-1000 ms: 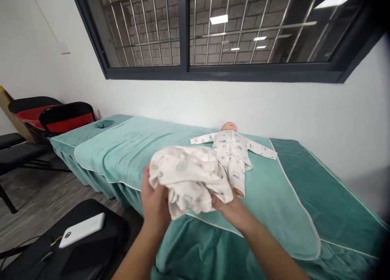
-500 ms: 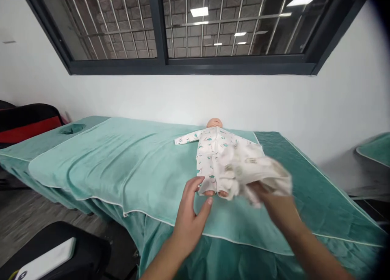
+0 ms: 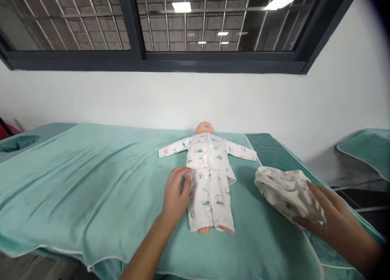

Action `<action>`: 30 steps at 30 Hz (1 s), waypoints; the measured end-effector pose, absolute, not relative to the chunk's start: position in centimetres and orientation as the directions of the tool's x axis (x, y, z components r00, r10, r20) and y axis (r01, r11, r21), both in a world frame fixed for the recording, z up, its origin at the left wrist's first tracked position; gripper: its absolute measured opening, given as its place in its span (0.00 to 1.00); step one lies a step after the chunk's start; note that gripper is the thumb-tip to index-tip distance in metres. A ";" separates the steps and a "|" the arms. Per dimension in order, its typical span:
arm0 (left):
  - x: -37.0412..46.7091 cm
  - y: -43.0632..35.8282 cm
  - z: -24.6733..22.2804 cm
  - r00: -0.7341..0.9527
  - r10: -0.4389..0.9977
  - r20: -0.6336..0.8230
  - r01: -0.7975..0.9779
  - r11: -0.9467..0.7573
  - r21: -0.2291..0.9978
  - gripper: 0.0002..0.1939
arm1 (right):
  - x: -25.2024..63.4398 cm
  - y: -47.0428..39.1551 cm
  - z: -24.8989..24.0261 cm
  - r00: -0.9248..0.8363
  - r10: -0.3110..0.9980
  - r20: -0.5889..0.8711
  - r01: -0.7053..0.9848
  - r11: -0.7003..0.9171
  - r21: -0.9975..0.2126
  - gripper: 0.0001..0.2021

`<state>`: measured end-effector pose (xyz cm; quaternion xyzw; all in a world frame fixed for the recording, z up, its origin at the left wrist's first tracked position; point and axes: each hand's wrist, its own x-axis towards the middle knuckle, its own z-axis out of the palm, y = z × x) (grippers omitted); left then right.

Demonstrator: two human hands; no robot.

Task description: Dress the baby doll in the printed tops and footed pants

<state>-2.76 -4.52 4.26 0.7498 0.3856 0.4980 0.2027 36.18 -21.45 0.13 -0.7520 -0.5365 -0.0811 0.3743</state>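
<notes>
A baby doll [image 3: 204,128] lies on its back on the green-covered bed, its head toward the wall. It wears a white printed top [image 3: 207,152] with both sleeves spread and matching trousers [image 3: 210,199], its feet showing at the cuffs. My left hand [image 3: 177,192] is beside the doll's hip, fingers curved with the tips at the edge of the clothing; whether they pinch the fabric is unclear. Out to the right, my right hand [image 3: 330,211] holds a bunched white patterned cloth [image 3: 288,192] between thumb and fingers, at the right side of the bed.
A light green sheet [image 3: 106,182] with soft folds covers a darker green one [image 3: 262,142]. Behind the bed stand a white wall [image 3: 137,97] and a dark-framed barred window [image 3: 158,63]. Another green-covered surface [image 3: 368,148] is at the far right.
My right hand has carried the cloth off the doll to the right, uncovering its right-side sleeve and trouser leg. My left hand is now higher along the doll's side. The view has moved closer.
</notes>
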 end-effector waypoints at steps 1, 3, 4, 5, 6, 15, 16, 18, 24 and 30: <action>-2.1 -3.0 4.6 0.209 0.778 0.592 0.394 -0.621 0.677 0.10 | 35.7 -22.0 0.1 0.329 0.747 0.578 0.917 -0.108 -0.383 0.42; -0.6 0.1 5.4 0.226 0.765 0.603 0.420 -0.635 0.648 0.11 | 33.5 -22.4 0.4 0.274 0.712 0.646 0.956 -0.125 -0.267 0.42; 0.2 1.6 5.9 0.244 0.753 0.611 0.429 -0.649 0.629 0.11 | 31.9 -22.0 0.8 0.259 0.684 0.682 0.961 -0.111 -0.253 0.40; 1.2 3.0 6.3 0.265 0.738 0.620 0.435 -0.666 0.606 0.12 | 30.1 -21.1 1.3 0.243 0.691 0.681 0.963 -0.088 -0.254 0.38; 2.2 4.5 6.8 0.290 0.722 0.628 0.441 -0.683 0.582 0.12 | 28.3 -19.8 1.9 0.214 0.713 0.667 0.964 -0.044 -0.261 0.35; 8.4 14.0 7.9 0.498 0.691 0.523 0.529 -0.721 0.448 0.19 | 22.2 2.8 6.2 0.243 0.790 0.563 0.652 0.297 -0.698 0.19; 8.5 14.2 7.5 0.504 0.691 0.518 0.530 -0.721 0.447 0.19 | 22.3 4.6 6.0 0.278 0.798 0.535 0.595 0.294 -0.748 0.19; 8.6 14.2 6.8 0.489 0.709 0.509 0.535 -0.704 0.468 0.20 | 22.6 6.8 5.3 0.317 0.845 0.430 0.472 0.253 -0.845 0.19; 8.9 13.8 6.3 0.416 0.780 0.467 0.565 -0.624 0.540 0.18 | 23.4 7.1 3.8 0.230 0.942 0.243 0.334 0.158 -0.929 0.23; 9.1 13.9 6.5 0.403 0.792 0.459 0.548 -0.610 0.572 0.17 | 23.5 7.6 4.0 0.166 0.936 0.311 0.397 0.226 -0.890 0.20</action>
